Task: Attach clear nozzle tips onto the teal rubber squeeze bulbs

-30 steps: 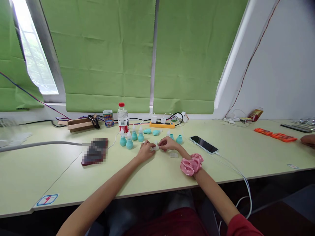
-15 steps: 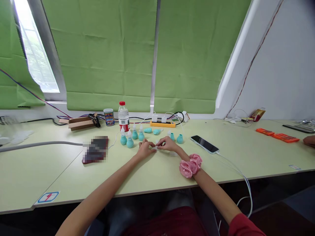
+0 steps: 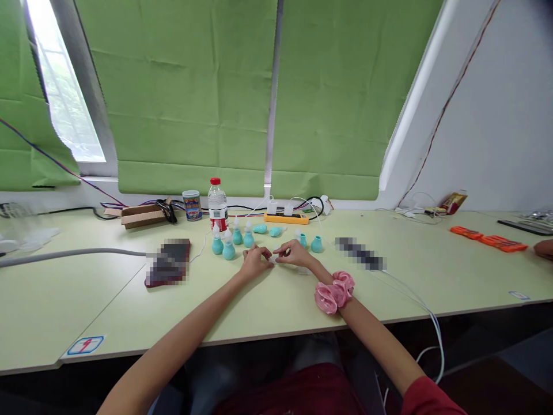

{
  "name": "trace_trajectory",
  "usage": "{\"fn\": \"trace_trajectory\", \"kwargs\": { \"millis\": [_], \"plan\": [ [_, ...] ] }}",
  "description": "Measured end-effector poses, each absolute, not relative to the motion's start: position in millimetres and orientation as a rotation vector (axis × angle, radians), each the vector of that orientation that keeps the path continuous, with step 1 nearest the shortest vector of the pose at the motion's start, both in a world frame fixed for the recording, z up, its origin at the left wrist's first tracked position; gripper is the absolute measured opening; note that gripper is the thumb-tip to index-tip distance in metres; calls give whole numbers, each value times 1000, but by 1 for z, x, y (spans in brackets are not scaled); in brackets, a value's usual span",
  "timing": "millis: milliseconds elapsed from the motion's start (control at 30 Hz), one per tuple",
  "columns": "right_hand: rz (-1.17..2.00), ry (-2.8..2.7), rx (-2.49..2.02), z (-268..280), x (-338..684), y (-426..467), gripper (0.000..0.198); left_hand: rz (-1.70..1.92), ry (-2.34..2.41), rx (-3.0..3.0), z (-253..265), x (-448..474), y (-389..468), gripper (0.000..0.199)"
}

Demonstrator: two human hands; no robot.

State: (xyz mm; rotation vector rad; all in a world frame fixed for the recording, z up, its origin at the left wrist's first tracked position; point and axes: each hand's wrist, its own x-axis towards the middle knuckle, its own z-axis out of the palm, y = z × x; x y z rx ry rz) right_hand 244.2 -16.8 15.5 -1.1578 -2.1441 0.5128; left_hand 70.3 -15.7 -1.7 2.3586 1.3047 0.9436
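Observation:
My left hand (image 3: 256, 263) and my right hand (image 3: 294, 253) meet just above the table, fingertips pinched. Between them is a small translucent plastic piece (image 3: 273, 260), mostly covered by fingers; its exact shape cannot be made out. Left of my hands stand several teal squeeze bulbs (image 3: 228, 252) with clear pointed tips. Behind my fingers, two teal bulbs (image 3: 260, 229) lie on their sides. An open-necked teal bulb (image 3: 317, 244) stands beyond my right wrist, with another close by. Another clear piece (image 3: 304, 271) lies partly under that wrist, which wears a pink scrunchie (image 3: 334, 293).
A red-capped bottle (image 3: 218, 206), a can (image 3: 192, 206) and a yellow power strip (image 3: 286, 218) stand at the back. One phone (image 3: 168, 262) lies at left, another (image 3: 360, 253) with a cable at right. Orange packs (image 3: 503, 242) and another person's hand (image 3: 543, 249) are far right.
My hands stay at the same spot, still pinching the small piece, with only slight finger movement. The view has shifted very slightly.

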Motion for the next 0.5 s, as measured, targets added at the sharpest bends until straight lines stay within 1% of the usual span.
{"fn": "trace_trajectory", "kwargs": {
  "millis": [133,300,500],
  "plan": [
    [504,-2150,-1173,17,243,-17,19,937,1320,2348,-1,70,-16,16],
    [501,-2183,-1182,16,241,-17,20,939,1341,2347,-1,70,-16,15],
    [423,-2177,-1167,15,243,-17,20,968,1344,2351,-2,70,-15,15]
  ]
}}
